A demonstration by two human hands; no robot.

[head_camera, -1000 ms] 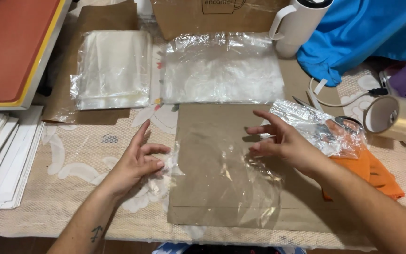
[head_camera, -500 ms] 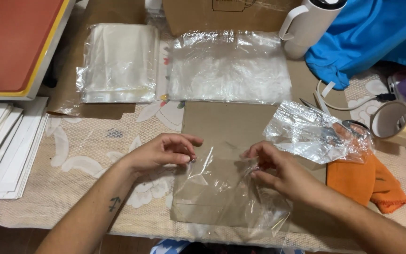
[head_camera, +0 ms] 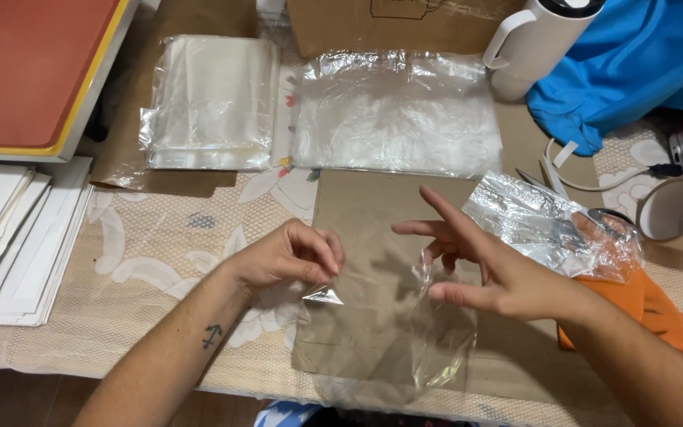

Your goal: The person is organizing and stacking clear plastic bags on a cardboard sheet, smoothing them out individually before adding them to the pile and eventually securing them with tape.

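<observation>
Clear plastic bag [head_camera: 389, 332] lies on brown cardboard [head_camera: 373, 229] at the table's [head_camera: 144, 261] near edge, between both hands; long axis runs away from the person. Left hand [head_camera: 286, 257] pinches its upper-left corner; right hand [head_camera: 484, 273], fingers spread, touches its right edge

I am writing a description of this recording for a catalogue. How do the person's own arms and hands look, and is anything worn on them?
Both forearms are bare: no sleeves, gloves, watch or bracelets show. The left forearm carries a small dark tattoo shaped like an anchor or arrow. The left hand and right hand show no rings, and the fingernails look short and unpainted.
</observation>
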